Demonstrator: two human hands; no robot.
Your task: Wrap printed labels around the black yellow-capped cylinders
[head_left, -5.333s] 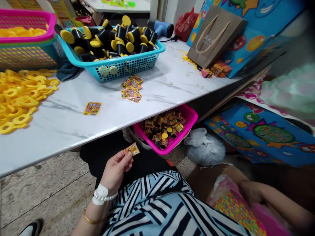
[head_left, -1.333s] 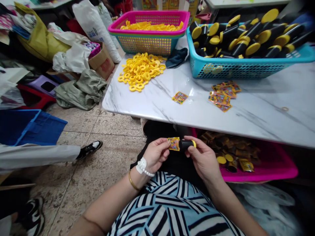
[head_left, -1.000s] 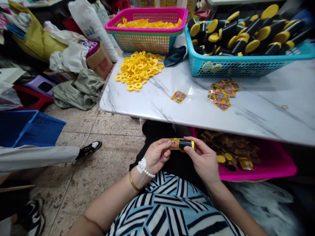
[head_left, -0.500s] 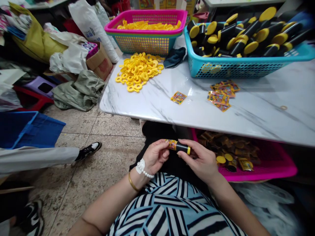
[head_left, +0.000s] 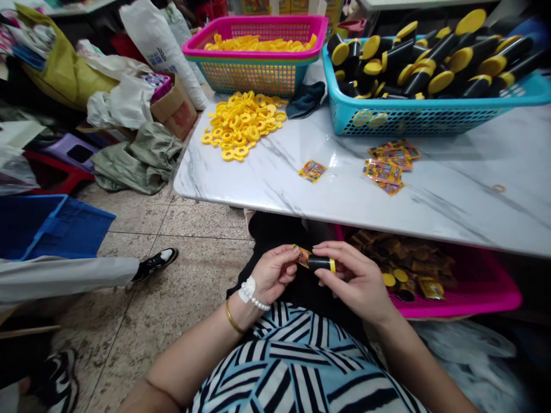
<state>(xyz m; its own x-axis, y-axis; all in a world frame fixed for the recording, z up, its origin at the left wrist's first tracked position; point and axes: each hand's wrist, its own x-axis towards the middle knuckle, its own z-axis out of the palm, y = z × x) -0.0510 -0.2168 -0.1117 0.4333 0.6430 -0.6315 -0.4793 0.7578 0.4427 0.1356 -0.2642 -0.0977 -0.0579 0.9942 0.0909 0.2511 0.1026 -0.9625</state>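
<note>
Two hands (head_left: 274,273) (head_left: 359,280), barely open, pinch a printed wrapper (head_left: 303,256) and black tube (head_left: 320,263), now slightly tilted.

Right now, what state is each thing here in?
Left hand: pinching a printed wrapper
Right hand: holding a yellow-capped black tube
Turquoise basket: heaped full
Yellow rings: piled loose
Dark cloth: crumpled
Lone wrapper: flat on the table
Lower pink basket: partly filled
</note>
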